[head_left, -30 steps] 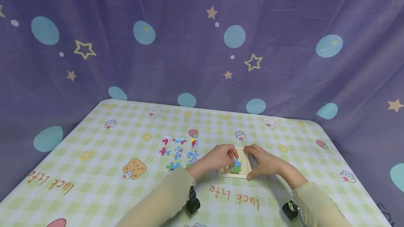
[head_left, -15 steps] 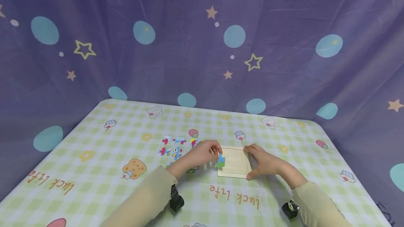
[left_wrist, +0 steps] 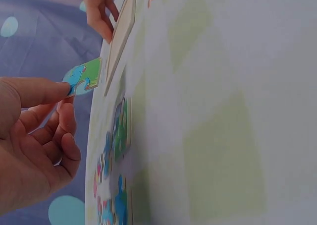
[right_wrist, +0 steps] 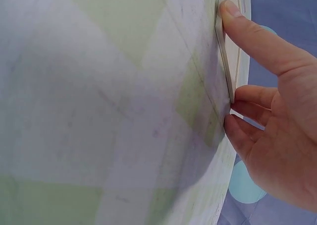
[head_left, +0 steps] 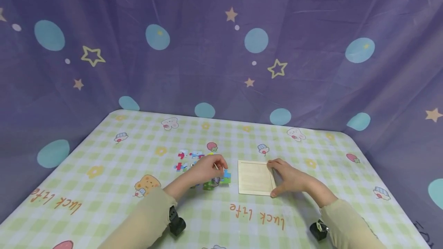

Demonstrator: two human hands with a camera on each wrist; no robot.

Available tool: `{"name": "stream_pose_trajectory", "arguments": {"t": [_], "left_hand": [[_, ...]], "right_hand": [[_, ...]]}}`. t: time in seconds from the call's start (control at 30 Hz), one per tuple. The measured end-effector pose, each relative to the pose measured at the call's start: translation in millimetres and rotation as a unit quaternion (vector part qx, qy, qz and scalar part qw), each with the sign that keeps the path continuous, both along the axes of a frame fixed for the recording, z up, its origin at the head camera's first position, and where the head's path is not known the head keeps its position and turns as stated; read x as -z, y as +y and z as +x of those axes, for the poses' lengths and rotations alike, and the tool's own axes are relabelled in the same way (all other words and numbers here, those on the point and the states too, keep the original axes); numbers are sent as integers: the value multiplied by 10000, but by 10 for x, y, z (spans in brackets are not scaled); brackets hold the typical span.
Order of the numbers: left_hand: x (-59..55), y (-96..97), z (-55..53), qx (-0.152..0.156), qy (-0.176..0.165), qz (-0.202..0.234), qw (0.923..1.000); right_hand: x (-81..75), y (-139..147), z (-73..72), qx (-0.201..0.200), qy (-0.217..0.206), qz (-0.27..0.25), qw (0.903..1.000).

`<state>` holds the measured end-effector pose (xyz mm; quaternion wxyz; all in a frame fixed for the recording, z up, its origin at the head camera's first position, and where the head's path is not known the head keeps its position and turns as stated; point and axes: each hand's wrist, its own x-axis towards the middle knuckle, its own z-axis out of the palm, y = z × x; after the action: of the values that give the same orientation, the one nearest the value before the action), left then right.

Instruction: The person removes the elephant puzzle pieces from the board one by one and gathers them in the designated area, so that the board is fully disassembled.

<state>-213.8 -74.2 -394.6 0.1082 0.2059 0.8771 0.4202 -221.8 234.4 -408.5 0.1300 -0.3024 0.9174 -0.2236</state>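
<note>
Between thumb and finger my left hand [head_left: 205, 169] pinches a blue-and-green jigsaw piece [left_wrist: 84, 77], held up over the table beside the loose pieces. A wooden puzzle tray [head_left: 255, 178] with a low rim lies flat to the right of it, its pale floor bare. My right hand [head_left: 290, 178] grips the tray's right side, thumb at the near corner and fingers at the far one. The right wrist view shows the thumb [right_wrist: 242, 24] on the rim. Several loose jigsaw pieces [left_wrist: 121, 128] lie below the left hand, partly hidden by it in the head view.
The table wears a green-and-white checked cloth [head_left: 104, 199] printed with cartoon figures and lettering. Behind its far edge hangs a purple curtain [head_left: 207, 68] with stars and blue ovals. A black wrist camera [head_left: 176, 224] sits on the left forearm.
My left hand has moved left, carrying the jigsaw piece from over the tray to beside the loose pieces. The right hand and tray have stayed put.
</note>
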Motion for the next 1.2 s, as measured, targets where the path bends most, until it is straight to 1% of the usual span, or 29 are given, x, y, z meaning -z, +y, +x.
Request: {"name": "stream_pose_trajectory", "arguments": {"t": [0.1,0.27,0.47,0.63,0.7,0.8,0.87,0.93,1.07,1.2], "left_hand": [[11,-72,-3,-34,50,-72,10000],[-23,-184,12,-125,116,-132,9998],[-77,-336,39,-156,138,-149,9997],[-112,-499,39,-93,166,-89,9998],[-123,-552,39,-134,188,-143,9996],[-142,-607,45,-267,119,-259,9992],[-162,-637,52,-300,49,-274,9992],[-187,-668,61,-286,15,-302,9991],[-232,-751,77,-127,49,-318,9994],[-241,-861,91,19,-13,-293,9996]], "right_hand": [[-26,1,12,8,-113,-15,9999],[-43,-4,21,74,-273,-35,9996],[-28,-15,24,104,-260,-18,9996],[-44,-25,25,102,-193,42,9998],[-47,-25,24,112,-188,63,9997],[-50,-23,24,153,-251,59,9995],[-49,-20,25,192,-317,52,9993],[-46,-18,26,232,-380,34,9990],[-38,-16,27,267,-419,35,9988],[-40,-20,31,271,-399,42,9988]]}}
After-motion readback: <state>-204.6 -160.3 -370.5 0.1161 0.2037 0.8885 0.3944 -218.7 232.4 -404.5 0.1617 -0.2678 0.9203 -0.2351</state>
